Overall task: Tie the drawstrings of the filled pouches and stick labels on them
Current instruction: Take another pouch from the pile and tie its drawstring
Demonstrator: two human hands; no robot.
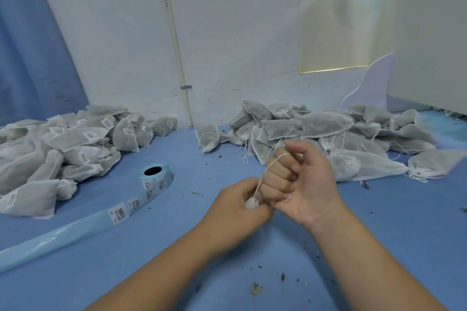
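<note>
Plainly, the step in hand was tying off one pouch. The left hand had its fingers curled round the gathered neck of a small white non-woven pouch, of which only the bunched top showed; the filled body was hidden under the hand, low over the blue table covering. From that neck a thin pale cotton drawstring ran up taut and lay across the knuckles of the right hand, whose fingers were curled into a closed fist with the cord looped round them; a short end showed at the little finger.

To do this well, the left hand should probably pinch right at the neck so the gathers cannot slacken while the right hand draws the loop closed. The pull wants to be steady and in line with the cord, since so thin a string could snap or cut into the soft fabric. The loop must also slip cleanly off the fingers before the knot bites.

The blue roll of barcode labels lay near on the left for the sticking, with the heap of labelled grey-white pouches beyond it and the untied, unlabelled heap behind the hands.
</note>
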